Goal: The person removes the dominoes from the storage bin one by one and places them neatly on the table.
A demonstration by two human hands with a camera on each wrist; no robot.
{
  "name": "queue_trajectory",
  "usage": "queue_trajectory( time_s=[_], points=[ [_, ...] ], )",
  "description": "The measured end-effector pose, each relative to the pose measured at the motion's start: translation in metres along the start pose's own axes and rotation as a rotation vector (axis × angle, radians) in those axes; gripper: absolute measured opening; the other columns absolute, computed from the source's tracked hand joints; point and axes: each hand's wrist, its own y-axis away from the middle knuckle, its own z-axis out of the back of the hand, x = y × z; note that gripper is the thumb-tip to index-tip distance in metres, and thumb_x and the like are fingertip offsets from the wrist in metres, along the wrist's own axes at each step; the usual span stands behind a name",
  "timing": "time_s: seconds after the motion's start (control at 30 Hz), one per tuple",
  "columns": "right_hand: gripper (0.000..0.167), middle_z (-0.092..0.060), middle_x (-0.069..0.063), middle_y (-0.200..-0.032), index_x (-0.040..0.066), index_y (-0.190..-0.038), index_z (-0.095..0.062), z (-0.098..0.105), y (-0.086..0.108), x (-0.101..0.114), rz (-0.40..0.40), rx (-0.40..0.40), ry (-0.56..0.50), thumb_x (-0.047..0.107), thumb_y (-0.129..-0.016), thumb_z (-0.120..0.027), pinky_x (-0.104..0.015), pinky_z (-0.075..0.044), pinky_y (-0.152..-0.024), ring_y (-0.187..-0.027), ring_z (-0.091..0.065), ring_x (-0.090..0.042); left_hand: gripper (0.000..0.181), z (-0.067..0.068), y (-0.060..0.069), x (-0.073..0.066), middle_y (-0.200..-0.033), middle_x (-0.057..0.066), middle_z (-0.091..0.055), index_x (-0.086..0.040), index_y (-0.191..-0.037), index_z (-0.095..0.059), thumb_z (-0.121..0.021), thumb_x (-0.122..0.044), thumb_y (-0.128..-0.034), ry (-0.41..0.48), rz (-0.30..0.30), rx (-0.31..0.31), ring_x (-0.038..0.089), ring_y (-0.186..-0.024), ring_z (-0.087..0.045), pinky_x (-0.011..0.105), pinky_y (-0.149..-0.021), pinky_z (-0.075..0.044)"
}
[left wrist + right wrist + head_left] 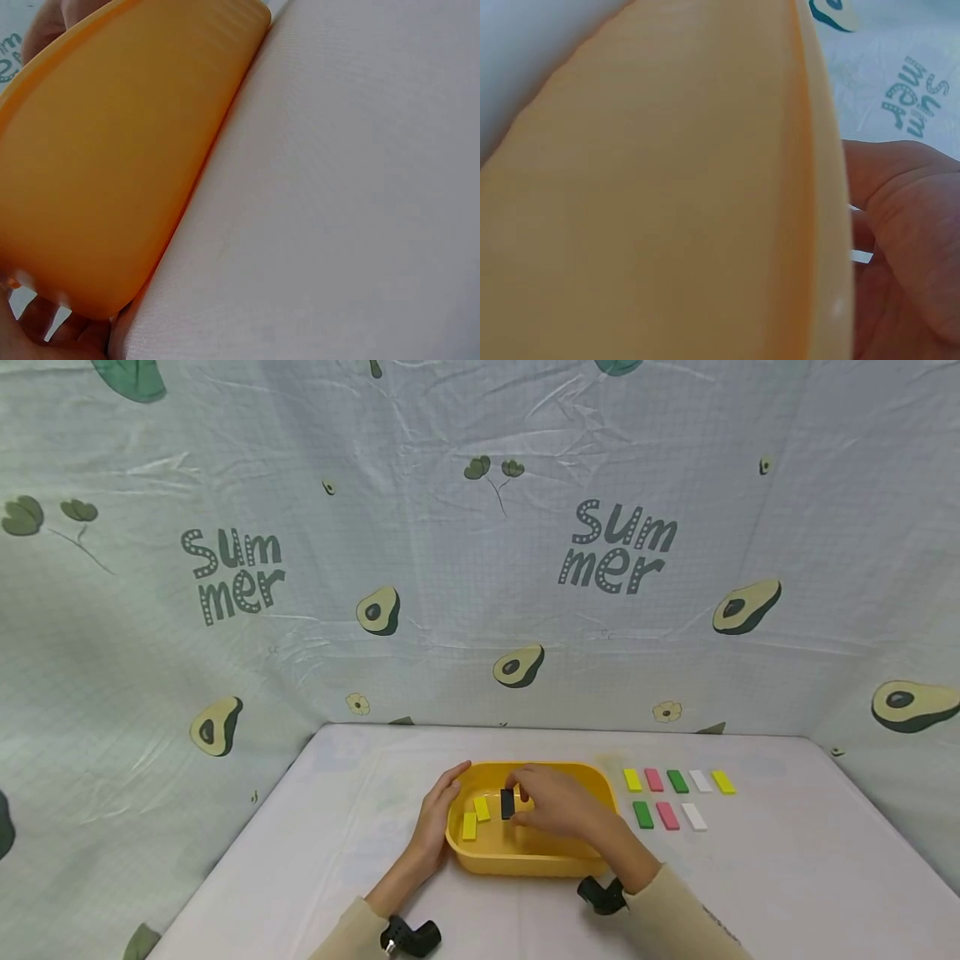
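Observation:
My left hand (pixel 431 818) rests along the left end of a yellow plastic tub (pixel 525 865), its fairly straight fingers against the outer wall and reaching up to the rim. In the left wrist view, fingertips (pixel 71 330) touch the tub's wall (pixel 120 150) low down. Over the tub's inside, my right hand (pixel 562 802) pinches a small black rectangular block (pixel 507 804) between thumb and forefinger. Two yellow blocks (pixel 482 809) lie in the tub, left of the black one. In the right wrist view the tub's side hides the fingertips of my right hand (pixel 911 232).
Right of the tub, small blocks lie in two rows on the white table cover (pixel 787 860): yellow, pink, green (pixel 678 782), white and yellow behind; green, pink (pixel 667 816) and white in front. A printed curtain (pixel 450 543) stands behind the table.

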Motion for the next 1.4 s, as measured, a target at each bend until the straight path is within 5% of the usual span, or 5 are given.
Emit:
queue_trajectory(
  time_s=[0.5,1.4],
  points=[
    [0.039,-0.061,0.003,-0.093,0.013,-0.119,-0.069,0.023,0.015,-0.022,-0.065,-0.058,-0.013,0.027,-0.086,-0.084,-0.029,-0.052,-0.077,-0.083,-0.053,-0.014,0.048,0.001,0.001,0.0,-0.166,0.011,-0.038,-0.009,-0.157,-0.042,-0.032,-0.022,-0.1119,0.0,-0.009,0.007,0.033,-0.155,-0.033,0.053,-0.131,-0.02],
    [0.043,-0.064,-0.001,-0.097,0.008,-0.126,-0.066,0.052,0.049,-0.073,-0.065,-0.094,-0.064,0.022,-0.089,-0.081,-0.022,-0.053,-0.069,-0.079,-0.055,-0.014,0.049,0.004,0.004,-0.002,-0.166,0.01,-0.038,-0.007,-0.157,-0.041,-0.032,-0.022,-0.1118,0.001,-0.004,0.01,0.033,-0.155,-0.034,0.053,-0.13,-0.021]
  ],
)
